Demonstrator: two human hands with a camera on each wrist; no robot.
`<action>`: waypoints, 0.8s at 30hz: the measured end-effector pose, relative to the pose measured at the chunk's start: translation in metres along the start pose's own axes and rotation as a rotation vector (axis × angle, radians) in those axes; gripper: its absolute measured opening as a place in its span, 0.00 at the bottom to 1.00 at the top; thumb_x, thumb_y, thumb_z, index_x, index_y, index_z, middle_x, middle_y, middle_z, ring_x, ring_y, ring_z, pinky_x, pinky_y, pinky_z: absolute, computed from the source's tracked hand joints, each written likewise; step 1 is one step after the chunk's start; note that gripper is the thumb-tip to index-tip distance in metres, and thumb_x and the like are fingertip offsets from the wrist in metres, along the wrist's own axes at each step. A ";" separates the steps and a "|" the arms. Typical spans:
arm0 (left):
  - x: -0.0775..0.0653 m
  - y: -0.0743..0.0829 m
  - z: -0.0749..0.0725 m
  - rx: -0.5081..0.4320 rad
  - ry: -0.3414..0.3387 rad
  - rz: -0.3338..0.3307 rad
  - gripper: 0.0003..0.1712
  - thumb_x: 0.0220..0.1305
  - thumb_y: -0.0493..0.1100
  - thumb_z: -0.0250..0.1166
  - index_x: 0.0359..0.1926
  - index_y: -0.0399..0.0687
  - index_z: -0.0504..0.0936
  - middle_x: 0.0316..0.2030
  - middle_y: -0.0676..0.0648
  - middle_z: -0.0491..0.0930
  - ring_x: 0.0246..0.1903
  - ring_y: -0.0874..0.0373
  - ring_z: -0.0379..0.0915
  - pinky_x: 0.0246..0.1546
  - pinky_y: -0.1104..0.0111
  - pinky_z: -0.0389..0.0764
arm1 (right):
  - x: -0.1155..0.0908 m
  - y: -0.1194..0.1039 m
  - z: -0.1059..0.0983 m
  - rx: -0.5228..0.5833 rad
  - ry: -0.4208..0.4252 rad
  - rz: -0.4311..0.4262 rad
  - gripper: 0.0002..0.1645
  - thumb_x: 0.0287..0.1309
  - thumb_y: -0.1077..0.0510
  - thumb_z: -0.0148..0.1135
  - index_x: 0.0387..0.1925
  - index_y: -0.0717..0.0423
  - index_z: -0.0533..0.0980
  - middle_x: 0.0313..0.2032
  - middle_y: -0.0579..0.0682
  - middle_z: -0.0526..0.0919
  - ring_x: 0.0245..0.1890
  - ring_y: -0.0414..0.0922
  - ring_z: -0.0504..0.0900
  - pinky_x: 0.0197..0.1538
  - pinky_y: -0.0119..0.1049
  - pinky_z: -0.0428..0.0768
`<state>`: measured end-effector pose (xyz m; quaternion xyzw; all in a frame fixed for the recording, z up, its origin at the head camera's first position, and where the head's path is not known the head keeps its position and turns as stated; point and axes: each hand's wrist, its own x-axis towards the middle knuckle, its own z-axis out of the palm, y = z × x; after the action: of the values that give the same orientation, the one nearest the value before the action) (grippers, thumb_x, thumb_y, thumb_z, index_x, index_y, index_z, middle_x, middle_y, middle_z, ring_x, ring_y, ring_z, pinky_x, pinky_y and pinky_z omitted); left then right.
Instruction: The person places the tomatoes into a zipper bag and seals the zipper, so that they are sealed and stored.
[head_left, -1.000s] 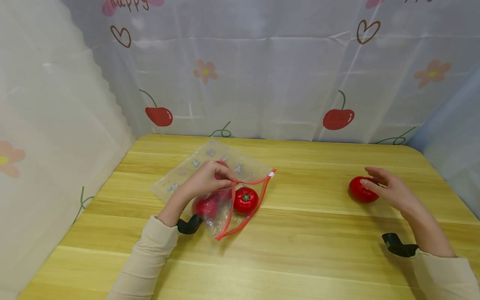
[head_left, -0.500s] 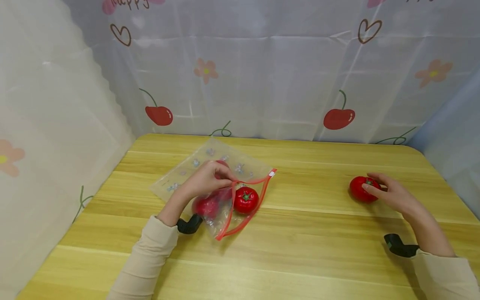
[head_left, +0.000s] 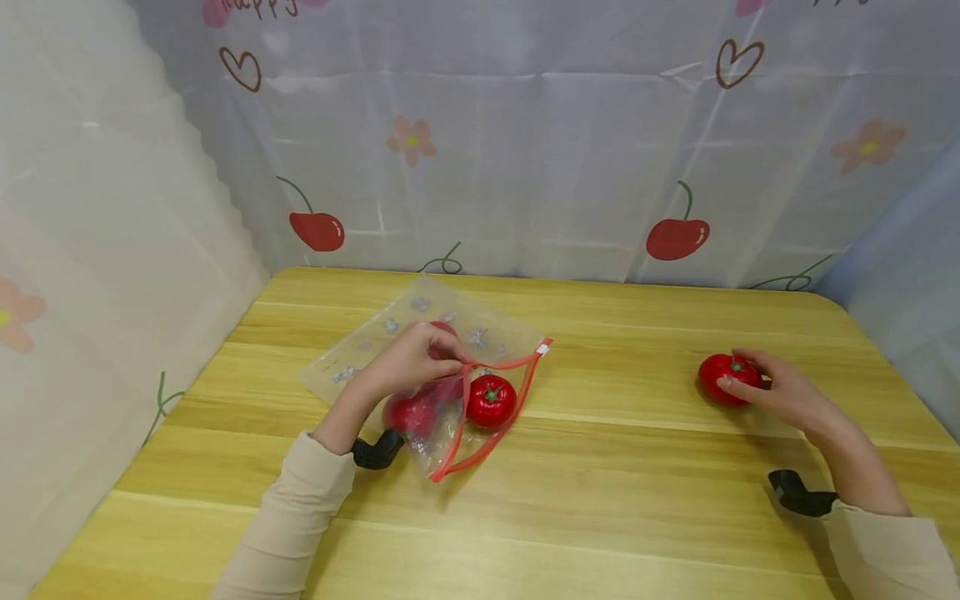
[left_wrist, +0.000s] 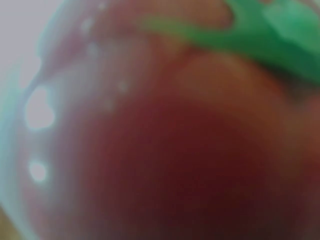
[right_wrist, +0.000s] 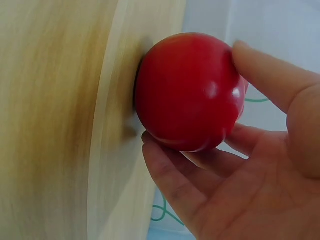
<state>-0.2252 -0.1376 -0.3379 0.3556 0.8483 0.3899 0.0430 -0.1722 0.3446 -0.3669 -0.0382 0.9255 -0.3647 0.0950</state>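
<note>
Cherry-printed cloth [head_left: 525,167] backs the bench [head_left: 600,508], where the left hand [head_left: 416,354] pinches a clear bag [head_left: 447,423]. Over at right, the right hand [head_left: 797,398] curls its fingers round a glossy tomato [head_left: 718,379], probably slippery, best held by its sides.

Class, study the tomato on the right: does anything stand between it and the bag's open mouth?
Nothing visible stands between the tomato and the bag. In the bag's mouth, however, sits a second tomato, which may partly block the way in.
</note>
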 end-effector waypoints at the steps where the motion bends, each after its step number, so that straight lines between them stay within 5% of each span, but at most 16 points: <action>1: 0.000 0.000 0.000 0.001 0.001 0.001 0.04 0.55 0.33 0.68 0.32 0.41 0.87 0.28 0.55 0.81 0.28 0.60 0.72 0.29 0.68 0.76 | 0.000 0.000 0.001 -0.003 -0.002 0.005 0.42 0.66 0.52 0.54 0.64 0.79 0.48 0.58 0.80 0.53 0.53 0.73 0.57 0.51 0.66 0.63; 24: 0.000 0.000 0.000 0.014 0.001 0.013 0.04 0.55 0.32 0.69 0.32 0.41 0.87 0.27 0.56 0.80 0.28 0.59 0.71 0.27 0.68 0.76 | 0.003 -0.006 0.011 0.000 0.021 0.028 0.45 0.62 0.49 0.58 0.65 0.75 0.49 0.57 0.77 0.56 0.52 0.71 0.60 0.50 0.63 0.66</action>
<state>-0.2251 -0.1380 -0.3384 0.3613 0.8486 0.3846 0.0374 -0.1728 0.3323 -0.3707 -0.0213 0.9269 -0.3635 0.0906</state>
